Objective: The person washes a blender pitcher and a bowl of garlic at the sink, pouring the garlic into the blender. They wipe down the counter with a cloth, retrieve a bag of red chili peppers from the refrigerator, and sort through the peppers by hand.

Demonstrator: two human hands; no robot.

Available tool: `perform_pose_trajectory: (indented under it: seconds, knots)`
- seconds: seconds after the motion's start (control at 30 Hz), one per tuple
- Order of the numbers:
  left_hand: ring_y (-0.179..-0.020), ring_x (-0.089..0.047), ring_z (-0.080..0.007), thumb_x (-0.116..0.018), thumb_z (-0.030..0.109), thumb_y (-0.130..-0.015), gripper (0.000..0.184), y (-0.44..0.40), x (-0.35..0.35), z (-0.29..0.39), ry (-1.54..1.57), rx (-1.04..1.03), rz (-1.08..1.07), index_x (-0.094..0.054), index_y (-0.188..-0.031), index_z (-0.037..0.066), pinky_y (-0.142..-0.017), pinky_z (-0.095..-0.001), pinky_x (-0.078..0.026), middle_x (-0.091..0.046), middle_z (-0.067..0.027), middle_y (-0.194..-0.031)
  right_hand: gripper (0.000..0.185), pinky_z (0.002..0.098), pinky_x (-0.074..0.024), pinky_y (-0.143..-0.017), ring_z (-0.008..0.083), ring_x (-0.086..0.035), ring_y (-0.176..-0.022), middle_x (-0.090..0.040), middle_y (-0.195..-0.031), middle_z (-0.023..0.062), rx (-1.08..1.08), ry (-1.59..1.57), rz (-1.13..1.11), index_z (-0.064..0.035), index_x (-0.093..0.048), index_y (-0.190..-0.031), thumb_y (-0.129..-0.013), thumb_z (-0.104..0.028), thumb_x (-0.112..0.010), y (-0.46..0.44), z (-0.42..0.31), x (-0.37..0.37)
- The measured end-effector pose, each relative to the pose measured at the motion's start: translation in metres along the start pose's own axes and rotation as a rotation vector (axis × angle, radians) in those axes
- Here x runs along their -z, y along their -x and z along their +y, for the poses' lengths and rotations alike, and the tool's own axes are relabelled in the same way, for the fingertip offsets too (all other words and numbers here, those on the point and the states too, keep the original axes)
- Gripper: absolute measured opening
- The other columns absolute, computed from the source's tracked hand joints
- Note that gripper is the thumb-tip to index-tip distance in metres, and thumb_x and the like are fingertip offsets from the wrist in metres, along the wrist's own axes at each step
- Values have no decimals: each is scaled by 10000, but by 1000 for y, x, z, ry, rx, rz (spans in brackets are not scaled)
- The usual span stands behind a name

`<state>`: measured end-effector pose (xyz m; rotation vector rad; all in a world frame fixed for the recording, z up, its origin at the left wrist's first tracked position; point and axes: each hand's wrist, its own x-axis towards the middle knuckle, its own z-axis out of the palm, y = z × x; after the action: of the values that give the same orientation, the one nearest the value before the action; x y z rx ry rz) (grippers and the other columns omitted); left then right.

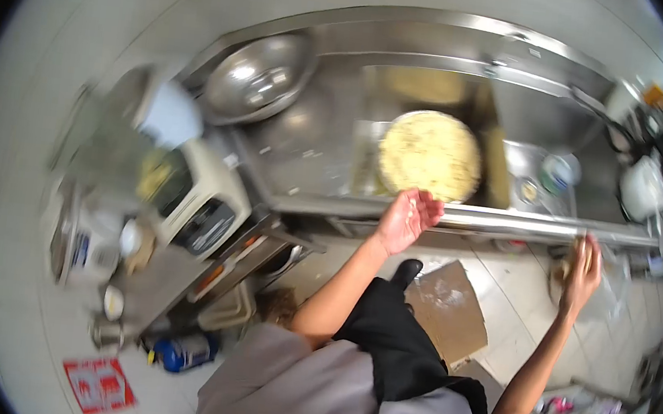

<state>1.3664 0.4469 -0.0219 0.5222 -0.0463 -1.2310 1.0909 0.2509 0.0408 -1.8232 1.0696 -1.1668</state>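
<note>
A round container filled with a pale yellow, crumbly-looking mass (431, 154) stands in the left sink basin (499, 176). My left hand (409, 222) is palm up at the sink's front edge, just below that container, with its fingers apart and slightly curled and nothing held in it. Farther right, my right hand (583, 270) hangs in front of the counter's edge, near a clear plastic bag (610, 289). Its fingers point up and look blurred, so whether they hold anything does not show.
A large steel bowl (258, 78) rests on the counter left of the basin. At left, a beige scale (207, 202) stands on a side table. Flattened cardboard (450, 312) lies on the floor. The right basin holds a small greenish container (559, 173).
</note>
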Motion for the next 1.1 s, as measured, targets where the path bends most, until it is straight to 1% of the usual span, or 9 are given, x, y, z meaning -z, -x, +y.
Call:
perform_pose_trajectory:
  seconds: [0.23,0.33,0.4,0.5,0.63,0.8,0.9,1.0,1.1]
  knots:
    - [-760,-600,-265,-303,331,-900,413,-183,-151,-73,-349,-187,-551,-504,-785,-11,-720,-325,-493,-598,-183,-829,218,262,-401,-853,154,-524,-969,-564,-1051,88,305,-72,358,-12,-575,-1035,-830,-79,-547,-126,-63,15]
    - [-1205,-319,-353,-342,441,-889,587,-308,-102,-153,-1820,-503,-281,-318,-1251,-21,-991,-404,-268,-372,-280,-1235,161,263,-416,-807,151,-538,-918,-586,-975,72,276,121,412,-35,-597,-961,-819,-96,-555,-167,-28,-15]
    - [-1290,-125,-328,-380,511,-855,728,-346,-87,-158,-1349,-196,-193,-80,-1363,84,-1025,-444,-147,-121,-226,-1379,144,257,-416,-765,146,-540,-860,-595,-893,90,176,79,188,-30,-602,-896,-806,-136,-566,-202,37,-48]
    - [-1191,-336,-270,-332,672,-772,786,-357,-96,-126,-267,537,-295,-167,-1351,166,-918,-478,-337,-265,-95,-1328,332,324,-402,-852,248,-531,-992,-569,-1047,152,-76,89,-275,-44,-559,-1066,-834,-271,-492,-237,120,-124]
    - [-1058,-481,-219,-410,482,-849,547,-421,-50,-124,-382,384,-141,-268,-1272,166,-815,-422,-452,-443,-75,-1158,407,420,-304,-964,360,-376,-1162,-417,-1253,165,398,357,-403,-46,-494,-1147,-791,-236,-543,-337,144,-251]
    - [-1003,-507,-188,-425,298,-891,358,-477,-44,-87,-458,268,137,-337,-1216,175,-751,-339,-468,-476,-48,-1132,349,384,-394,-871,330,-529,-953,-475,-1187,164,636,488,-646,-28,-525,-1100,-788,-164,-445,-413,173,-344]
    - [-945,-530,-160,-379,311,-903,332,-517,-33,-76,-524,298,185,-360,-1198,159,-741,-316,-469,-503,-44,-1087,355,372,-429,-819,341,-550,-898,-551,-1070,177,57,718,-1055,-16,-555,-1062,-763,-177,-453,-424,153,-304]
    - [-947,-508,-160,-385,380,-882,334,-547,-29,-77,-443,400,228,-419,-1127,155,-741,-341,-453,-512,-37,-1036,373,356,-444,-790,305,-576,-882,-596,-987,165,115,327,-524,-10,-528,-1102,-786,-199,-469,-399,232,-276]
    - [-965,-489,-170,-374,427,-872,369,-563,-27,-105,-347,489,186,-448,-1075,129,-762,-356,-440,-510,-42,-1023,357,293,-442,-744,187,-573,-849,-600,-959,149,-581,-130,-542,-5,-522,-1104,-818,-215,-484,-357,246,-273]
